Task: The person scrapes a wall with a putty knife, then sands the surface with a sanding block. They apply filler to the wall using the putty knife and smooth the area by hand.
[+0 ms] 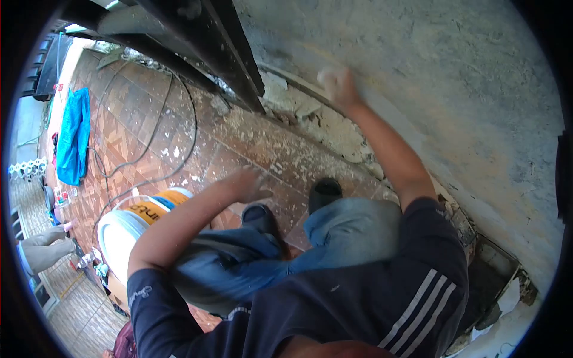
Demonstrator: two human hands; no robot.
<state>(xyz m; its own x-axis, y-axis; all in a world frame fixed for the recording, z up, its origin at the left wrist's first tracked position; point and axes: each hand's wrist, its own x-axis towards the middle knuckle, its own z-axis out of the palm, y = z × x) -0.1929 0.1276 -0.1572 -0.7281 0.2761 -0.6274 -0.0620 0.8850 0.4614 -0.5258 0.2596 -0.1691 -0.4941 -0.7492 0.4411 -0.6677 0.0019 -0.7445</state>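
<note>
My right hand (345, 90) is raised against the lower part of the grey plastered wall (465, 77). Its fingers are closed, with a pale whitish patch at their tips; motion blur hides what it is. My left hand (246, 185) hangs over the tiled floor (233, 149), beyond my knee, fingers apart and nothing visible in them. Beside my left forearm stands a white paint bucket (116, 235) with an orange label, partly covered by the arm. Broken plaster (340, 134) runs along the foot of the wall.
Dark metal beams (209, 48) slant down close to the wall. A black cable (194, 125) loops across the tiles, which are strewn with plaster flakes. A blue plastic sheet (74, 137) lies at the far left. An opening with a dark interior (489, 280) is at lower right.
</note>
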